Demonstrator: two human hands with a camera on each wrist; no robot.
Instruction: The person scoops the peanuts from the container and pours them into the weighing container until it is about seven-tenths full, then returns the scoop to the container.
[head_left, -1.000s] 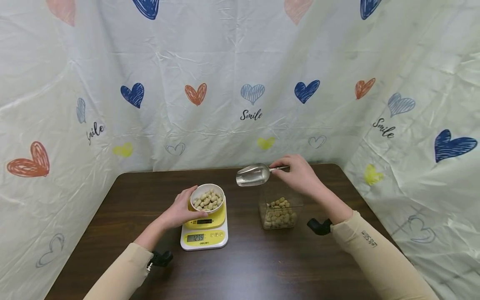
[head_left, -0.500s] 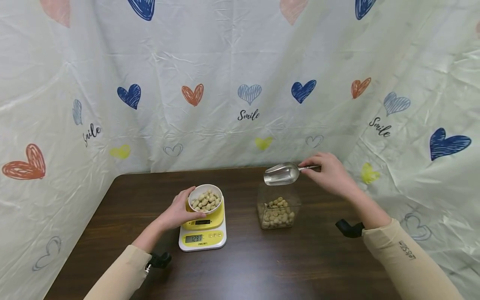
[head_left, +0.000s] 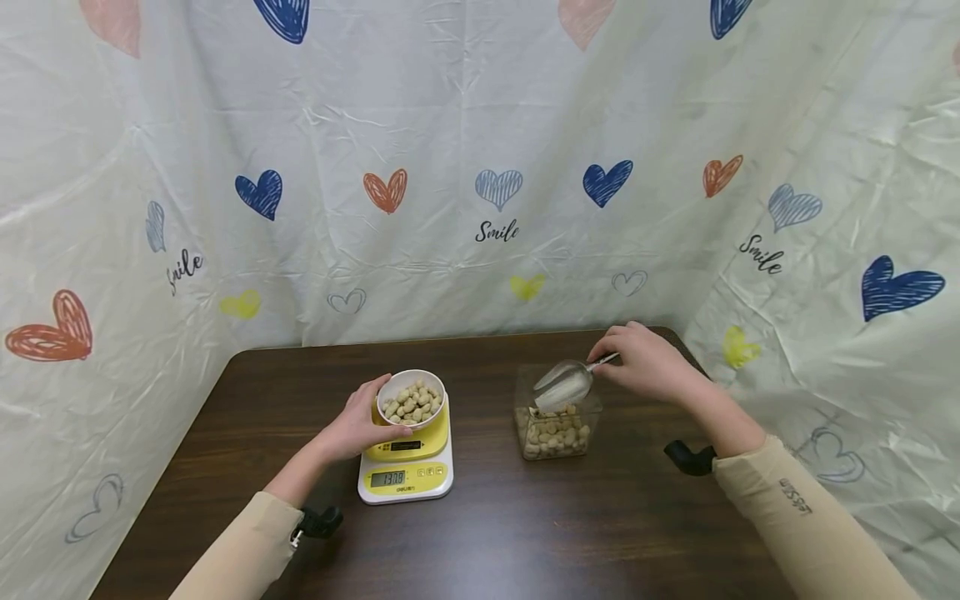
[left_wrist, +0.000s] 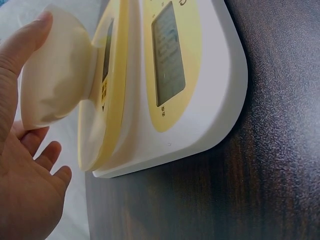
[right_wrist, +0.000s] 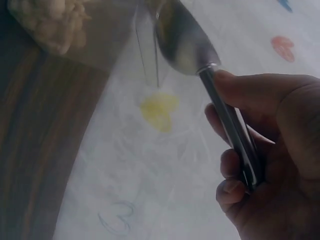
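Note:
My left hand point(head_left: 362, 422) holds a white bowl point(left_wrist: 57, 70) by its side, thumb at the rim near the front and fingers around the far side. Pale beige nut-like pieces point(head_left: 412, 402) fill part of the bowl, which sits on a yellow and white kitchen scale point(head_left: 406, 479) with digits on its display. In my right hand point(head_left: 643, 360) is the handle of a metal scoop point(head_left: 564, 384), pinched between thumb and fingers. The scoop tilts down to the left, its lip inside a clear square container point(head_left: 597, 414) of the same pieces point(head_left: 553, 437).
A dark wooden table point(head_left: 487, 533) carries the scale at left and the container at right. Behind and on both sides hangs a pale curtain point(head_left: 435, 275) printed with hearts. Dark wrist mounts point(head_left: 321, 522) stick out below each hand.
The scoop first went right with my right hand, from left of the container to above it, then dipped and tilted into it. My left hand stayed at the bowl. The scale's digits have changed.

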